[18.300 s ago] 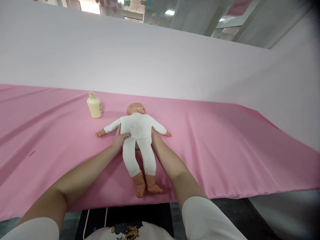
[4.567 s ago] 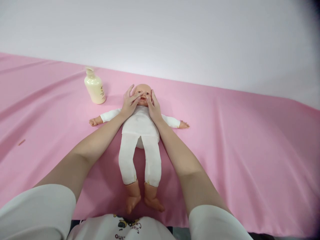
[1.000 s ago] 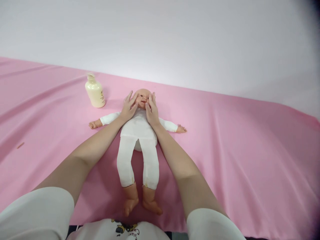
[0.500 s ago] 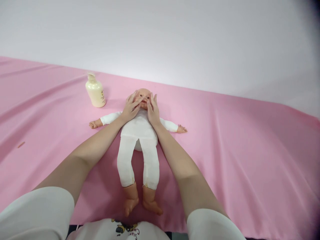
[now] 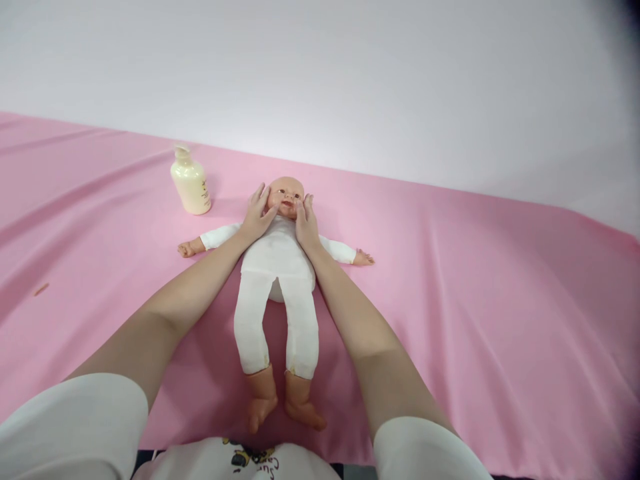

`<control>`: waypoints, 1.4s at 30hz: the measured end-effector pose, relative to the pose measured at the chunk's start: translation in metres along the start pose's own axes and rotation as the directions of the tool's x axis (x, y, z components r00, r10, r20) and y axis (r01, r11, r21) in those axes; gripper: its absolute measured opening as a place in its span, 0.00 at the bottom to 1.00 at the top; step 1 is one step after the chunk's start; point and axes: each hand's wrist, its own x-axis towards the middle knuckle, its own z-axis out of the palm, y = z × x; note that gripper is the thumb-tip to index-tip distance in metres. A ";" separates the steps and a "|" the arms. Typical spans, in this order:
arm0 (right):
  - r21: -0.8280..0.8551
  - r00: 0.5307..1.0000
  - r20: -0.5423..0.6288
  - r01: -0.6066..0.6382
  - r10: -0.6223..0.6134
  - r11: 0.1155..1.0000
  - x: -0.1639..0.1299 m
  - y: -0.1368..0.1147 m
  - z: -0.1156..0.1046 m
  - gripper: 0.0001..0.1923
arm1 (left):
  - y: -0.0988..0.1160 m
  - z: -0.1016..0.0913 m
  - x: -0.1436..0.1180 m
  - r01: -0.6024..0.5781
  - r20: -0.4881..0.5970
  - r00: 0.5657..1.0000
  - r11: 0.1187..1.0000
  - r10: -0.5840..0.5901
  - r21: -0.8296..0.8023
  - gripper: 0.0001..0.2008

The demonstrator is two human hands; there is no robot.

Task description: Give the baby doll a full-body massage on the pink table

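A baby doll (image 5: 278,257) with a white cloth body lies on its back, its head away from me and its bare feet toward me. Against the left side of its head rests my left hand (image 5: 257,215), fingers stretched out and thumb at the cheek. My right hand (image 5: 307,222) lies along the right cheek and jaw, also with extended fingers. Neither hand grips anything. The doll's face shows between the two hands, and its arms spread out to both sides.
A cream pump bottle (image 5: 191,183) stands upright at the back left. Pink cloth (image 5: 475,287) with some folds covers the table. Behind it rises a white wall (image 5: 320,80). A small brownish strip (image 5: 41,289) lies at the far left.
Both hands have slid outward and slightly down from the middle of the doll's face to the sides of its head, uncovering the eyes and mouth. The doll and bottle stay put.
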 end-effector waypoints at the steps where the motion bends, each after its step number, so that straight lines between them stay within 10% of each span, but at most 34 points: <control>1: -0.002 1.000 0.001 -0.006 0.006 1.000 0.000 -0.001 0.000 0.55 | 0.001 -0.001 0.000 0.004 -0.002 1.000 1.000 -0.004 0.000 0.37; 42: 0.133 0.999 0.035 0.011 -0.016 0.991 -0.009 -0.012 -0.007 0.49 | 0.027 -0.010 0.001 0.143 0.102 0.987 0.968 -0.124 -0.207 0.35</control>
